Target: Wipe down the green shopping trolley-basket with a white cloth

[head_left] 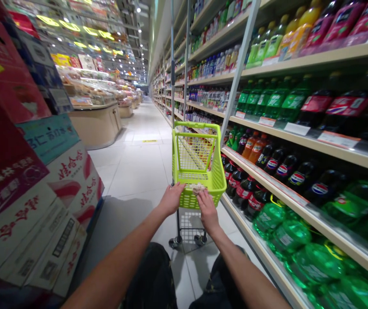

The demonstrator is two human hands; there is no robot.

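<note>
A lime-green plastic shopping cart (pixel 218 171) on dark legs and casters stands in front of my knees, its basket low and close. My left hand (pixel 172 200) is closed on the near left corner of the basket, fingers over the rim. My right hand (pixel 207 209) presses a crumpled whitish cloth (pixel 197 188) against the near rim, right of the left hand. Its fingers cover part of the cloth, which may be a paper wipe. The basket's lattice panel (pixel 193 151) and its far handle (pixel 197 124) are untouched.
Shelves of soda bottles (pixel 269 161) run close along the right, with large green bottles (pixel 312 259) at the bottom. Stacked drink cartons (pixel 70 171) rise on the left. Beyond, a rounded display counter (pixel 95 124) borders the tiled aisle (pixel 148 159).
</note>
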